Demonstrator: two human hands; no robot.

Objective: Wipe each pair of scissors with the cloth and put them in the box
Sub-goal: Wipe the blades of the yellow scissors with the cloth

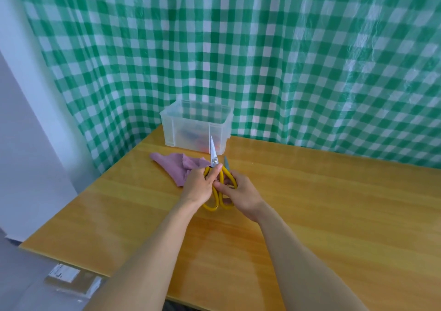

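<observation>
Yellow-handled scissors (213, 154) point away from me, blades closed and raised toward the box. My left hand (198, 186) grips the handles near the pivot. My right hand (241, 192) pinches the right handle loop from the other side. A purple cloth (174, 166) lies crumpled on the table just left of my left hand. The clear plastic box (171, 129) stands at the far edge of the table, with blurred coloured things inside. A grey-green tip (226, 163) of another item shows on the table behind my right hand.
The wooden table (322, 203) stretches wide to the right. A green checked curtain (238, 48) hangs behind it. A white wall (21, 119) runs along the left, and cardboard (69, 279) lies on the floor below the table's left corner.
</observation>
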